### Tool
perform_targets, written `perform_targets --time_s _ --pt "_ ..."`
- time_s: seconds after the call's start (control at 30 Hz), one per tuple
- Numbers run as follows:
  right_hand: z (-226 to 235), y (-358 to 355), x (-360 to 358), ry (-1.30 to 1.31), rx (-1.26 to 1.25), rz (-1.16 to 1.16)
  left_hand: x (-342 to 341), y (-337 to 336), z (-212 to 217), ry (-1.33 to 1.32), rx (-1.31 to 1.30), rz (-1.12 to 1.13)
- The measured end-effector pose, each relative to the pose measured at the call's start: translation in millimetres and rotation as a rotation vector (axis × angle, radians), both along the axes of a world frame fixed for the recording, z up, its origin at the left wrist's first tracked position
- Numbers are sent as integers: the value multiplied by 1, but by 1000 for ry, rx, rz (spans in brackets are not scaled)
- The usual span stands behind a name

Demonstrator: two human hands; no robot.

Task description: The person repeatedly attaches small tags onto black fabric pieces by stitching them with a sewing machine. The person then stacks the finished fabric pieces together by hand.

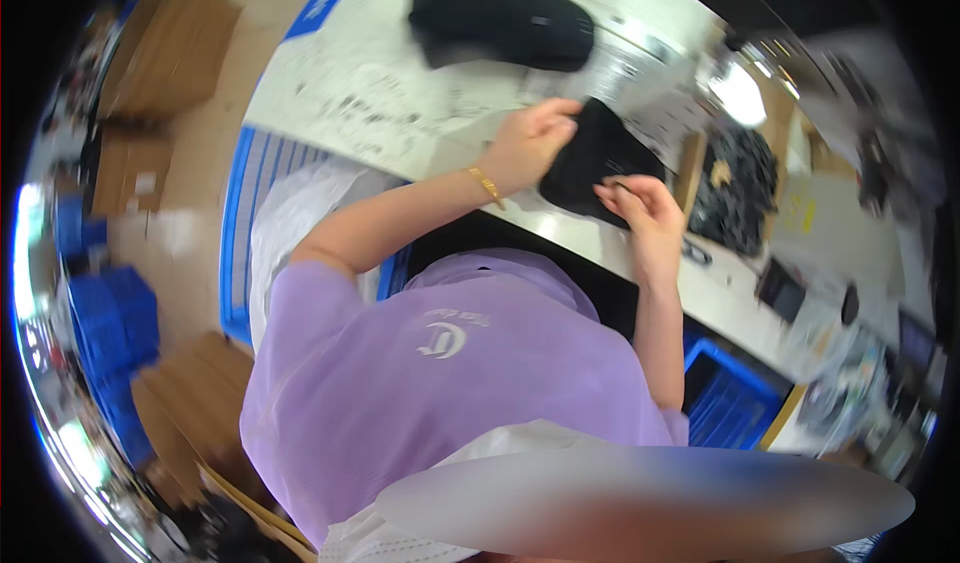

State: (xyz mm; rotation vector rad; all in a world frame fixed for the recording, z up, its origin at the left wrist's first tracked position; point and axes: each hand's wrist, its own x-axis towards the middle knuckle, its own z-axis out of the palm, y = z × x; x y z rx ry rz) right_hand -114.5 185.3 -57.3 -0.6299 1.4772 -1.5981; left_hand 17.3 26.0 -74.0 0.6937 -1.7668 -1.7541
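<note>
A piece of black cloth [598, 153] with a small pale mark lies on the white worktable in front of me. My left hand [528, 145], with a gold-coloured bracelet at the wrist, has its fingers and thumb closed at the cloth's upper left edge. Over the lower right part of the cloth, my right hand [648, 211] is pinched. Whatever its fingertips hold is too small to make out. Farther back on the table sits a pile of black cloth pieces [500, 21].
Right of the cloth stands an open cardboard box [690, 168] holding dark pieces [738, 188]. Scissors [696, 253] lie near the table's front edge. Clear plastic bags [625, 78] are at the back. Blue crates [735, 393] stand below the table, cartons [170, 48] at left.
</note>
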Motion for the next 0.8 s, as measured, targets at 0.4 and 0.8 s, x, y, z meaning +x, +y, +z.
perform_targets --time_s 0.4,0.8 --pt "-2 3 -7 29 72 90 -12 18 16 48 -479 197" --pt "6 11 -13 151 52 65 -24 19 5 -138 -371 48"
